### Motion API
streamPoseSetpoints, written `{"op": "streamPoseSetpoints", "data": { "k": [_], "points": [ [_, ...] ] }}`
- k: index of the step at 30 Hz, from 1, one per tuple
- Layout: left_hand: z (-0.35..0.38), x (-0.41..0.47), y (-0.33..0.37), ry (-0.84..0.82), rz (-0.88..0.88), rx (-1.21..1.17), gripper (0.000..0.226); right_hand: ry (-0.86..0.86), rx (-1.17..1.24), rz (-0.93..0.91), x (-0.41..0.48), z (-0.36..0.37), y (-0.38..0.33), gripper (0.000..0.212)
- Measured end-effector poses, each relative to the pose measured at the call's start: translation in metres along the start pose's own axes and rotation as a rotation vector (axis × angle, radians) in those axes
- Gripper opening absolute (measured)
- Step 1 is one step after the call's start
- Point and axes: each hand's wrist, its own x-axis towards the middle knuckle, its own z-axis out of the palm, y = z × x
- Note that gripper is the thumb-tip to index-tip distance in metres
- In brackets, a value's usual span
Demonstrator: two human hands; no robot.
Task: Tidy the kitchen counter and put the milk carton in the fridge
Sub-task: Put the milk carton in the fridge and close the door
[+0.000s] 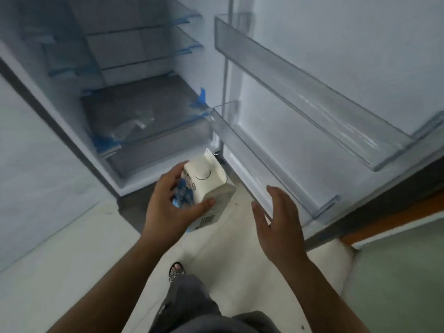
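Observation:
My left hand [165, 207] grips a white and blue milk carton [209, 179] from its left side, tilted, with its gabled top pointing at the fridge. The fridge [134, 97] stands open in front of me, its glass shelves bare and a clear drawer at the bottom. My right hand [276, 219] hovers open to the right of the carton, apart from it, fingers spread, close to the lower door bin [264, 164]. The carton is outside the fridge, above the floor.
The fridge door [336, 68] is swung wide to the right and carries two clear bins, the upper bin [312, 92] long and bare. Pale floor tiles lie below. My sandalled foot [176, 271] and grey trousers show at the bottom. A wall runs along the left.

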Motion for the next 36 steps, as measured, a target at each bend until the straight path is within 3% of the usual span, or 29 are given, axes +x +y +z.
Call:
{"op": "streamPoseSetpoints", "data": {
  "k": [7,10,15,23,36],
  "points": [
    [-0.094,0.062,0.021,0.261,0.003,0.093,0.072,-0.185,0.126,-0.323,0.117,0.036,-0.090,0.058],
    [-0.131,0.109,0.039,0.325,0.066,0.068,0.062,-0.166,0.187,-0.449,0.178,0.049,-0.137,0.056],
    [-0.179,0.192,0.066,0.404,0.152,0.047,0.068,-0.064,0.226,-0.544,0.277,0.063,-0.215,0.048],
    [-0.212,0.307,0.073,0.606,0.135,-0.001,0.056,-0.051,0.185,-0.548,0.393,0.092,-0.285,0.044],
    [-0.222,0.426,0.009,0.804,0.068,-0.151,0.066,-0.186,-0.048,-0.521,0.487,0.163,-0.278,0.043]
  ]
}}
